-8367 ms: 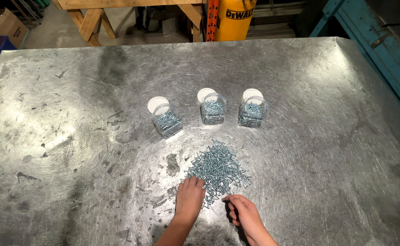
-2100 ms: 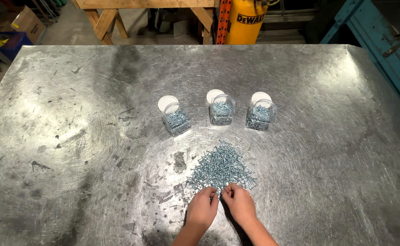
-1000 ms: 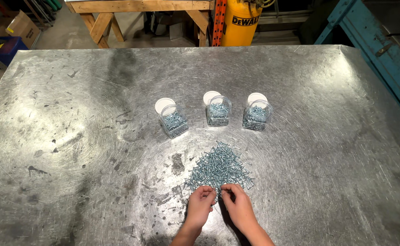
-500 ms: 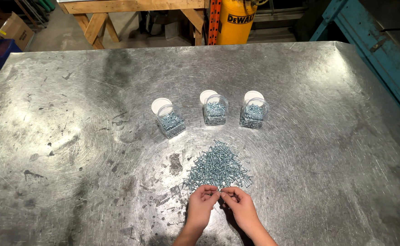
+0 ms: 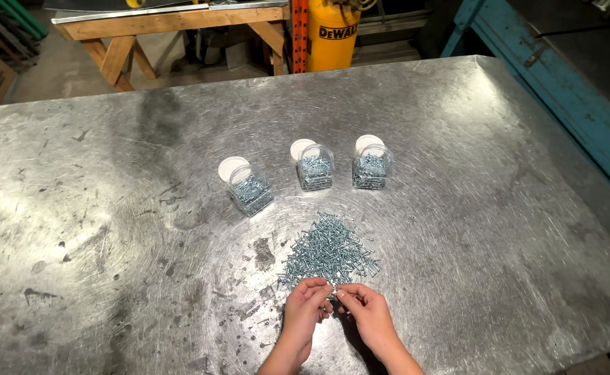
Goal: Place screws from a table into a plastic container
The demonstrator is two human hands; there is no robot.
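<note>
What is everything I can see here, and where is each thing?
scratched grey metal table: one, fills the view
clear plastic jars of silver screws: three, in a row mid-table, left, middle, right
round white lids: three, one behind each jar, e.g.
loose pile of silver screws: one, in front of the jars
yellow cylinder tank: one, beyond the table
wooden sawhorse bench: one, far left
blue metal frame: one, right edge
left hand: at the pile's near edge, fingers pinched
right hand: beside it, fingertips meeting the left's

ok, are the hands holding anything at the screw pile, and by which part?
Both the left hand and right hand pinch something tiny between their fingertips at the near edge of the screw pile, probably a screw; which part is gripped cannot be told.
</note>
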